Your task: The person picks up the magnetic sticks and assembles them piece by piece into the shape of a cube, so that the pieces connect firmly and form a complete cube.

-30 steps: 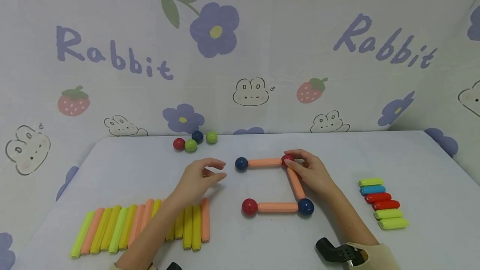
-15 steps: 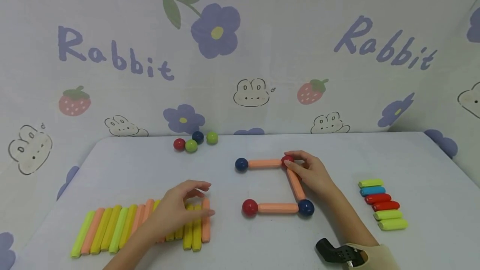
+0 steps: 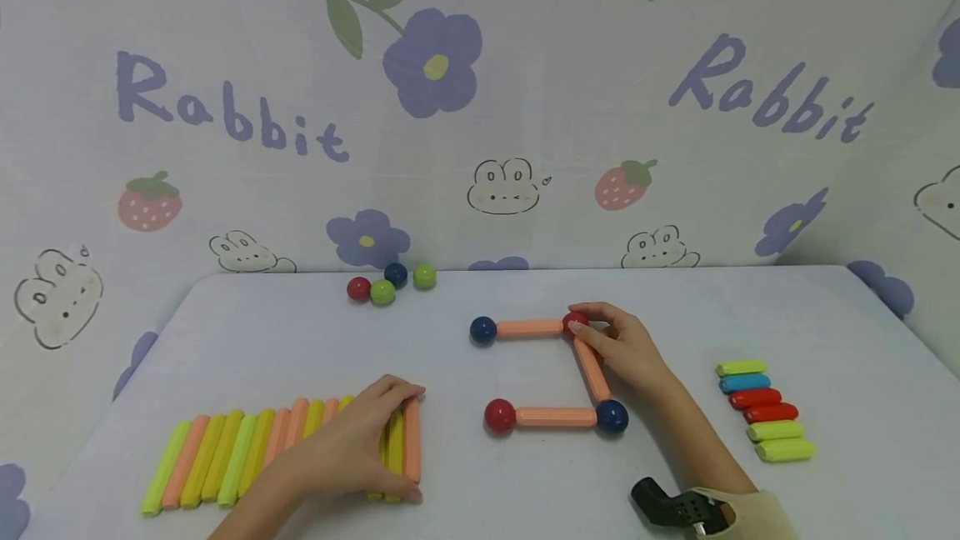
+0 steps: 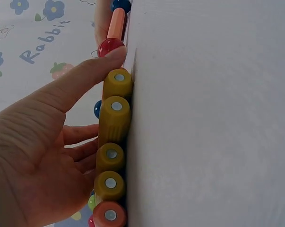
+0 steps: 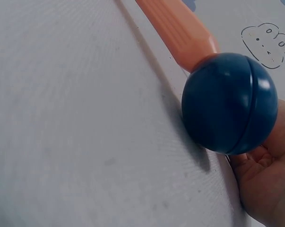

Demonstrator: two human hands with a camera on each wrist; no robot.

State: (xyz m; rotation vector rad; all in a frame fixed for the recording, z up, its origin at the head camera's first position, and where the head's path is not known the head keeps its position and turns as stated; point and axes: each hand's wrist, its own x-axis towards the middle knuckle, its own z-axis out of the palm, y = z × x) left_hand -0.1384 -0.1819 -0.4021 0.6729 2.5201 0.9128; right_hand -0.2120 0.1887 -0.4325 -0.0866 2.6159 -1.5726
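My left hand [image 3: 341, 448] spans the orange magnetic stick [image 3: 412, 440] at the right end of a row, thumb at its near end and fingertips at its far end. The stick still lies beside the yellow sticks [image 4: 116, 113], whose ends show silver discs. With my right hand [image 3: 633, 352] I pinch the red ball [image 3: 572, 321] at the far right corner of a three-sided frame. That frame joins orange sticks [image 3: 557, 417] with a near blue ball [image 3: 612, 417], a near red ball [image 3: 499, 416] and a far blue ball [image 3: 483, 330]. Its left side is open.
Several yellow, green and orange sticks [image 3: 213, 457] lie side by side at the left. Loose balls [image 3: 382, 292] sit at the back edge of the white table [image 3: 862, 340]. Short green, blue and red sticks [image 3: 756, 397] line up at the right. A patterned cloth hangs behind.
My left hand has come down and toward me from beside the frame to the orange stick, and its thumb and fingers now meet the stick's ends. The right hand stays on the red ball.
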